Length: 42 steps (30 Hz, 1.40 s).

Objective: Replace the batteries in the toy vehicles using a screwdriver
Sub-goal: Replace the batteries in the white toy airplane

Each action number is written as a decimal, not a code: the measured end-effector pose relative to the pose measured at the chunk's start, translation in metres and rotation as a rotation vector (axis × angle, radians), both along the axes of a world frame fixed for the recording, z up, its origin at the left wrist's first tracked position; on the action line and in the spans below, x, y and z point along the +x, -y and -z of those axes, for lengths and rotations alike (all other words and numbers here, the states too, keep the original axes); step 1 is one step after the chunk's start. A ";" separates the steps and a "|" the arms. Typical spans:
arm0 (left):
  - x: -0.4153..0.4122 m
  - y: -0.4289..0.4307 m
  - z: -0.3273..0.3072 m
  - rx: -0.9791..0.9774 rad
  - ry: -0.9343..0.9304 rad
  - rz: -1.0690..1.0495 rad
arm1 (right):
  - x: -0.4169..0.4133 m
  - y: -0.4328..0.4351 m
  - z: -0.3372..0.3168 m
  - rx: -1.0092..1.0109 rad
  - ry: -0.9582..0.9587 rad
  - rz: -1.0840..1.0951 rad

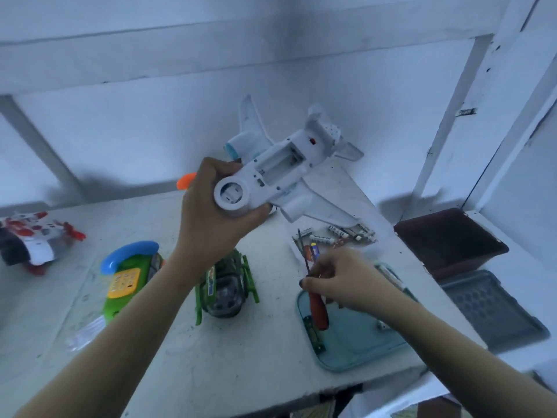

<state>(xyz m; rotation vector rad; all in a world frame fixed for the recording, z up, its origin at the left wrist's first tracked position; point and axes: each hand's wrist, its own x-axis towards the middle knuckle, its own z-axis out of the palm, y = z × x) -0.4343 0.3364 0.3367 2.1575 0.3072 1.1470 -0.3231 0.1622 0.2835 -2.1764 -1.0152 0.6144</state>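
Teal tray (355,339) holds screwdriver (318,310), apparently pinched by right hand (346,282); left hand (211,212) grips plane (280,167).

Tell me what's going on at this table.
A person is partway through changing a toy's batteries. The left hand holds a white plane belly up, and its battery bay is open and looks empty. The right hand pinches a red-handled screwdriver over the edge of a teal tray. Loose batteries lie on the table beyond it. A green vehicle waits nearby.
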 end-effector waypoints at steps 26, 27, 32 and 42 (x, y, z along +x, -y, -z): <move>-0.176 0.034 0.066 -0.351 -0.207 0.263 | -0.005 0.016 0.033 -0.274 0.234 -0.140; -0.179 0.035 0.070 -0.366 -0.215 0.272 | -0.007 0.017 0.033 -0.291 0.216 -0.152; -0.187 0.037 0.085 -0.417 -0.243 0.308 | -0.013 0.019 0.022 -0.276 0.118 -0.103; -0.183 0.027 0.103 -0.387 -0.286 0.285 | -0.025 0.020 -0.011 0.052 0.080 -0.022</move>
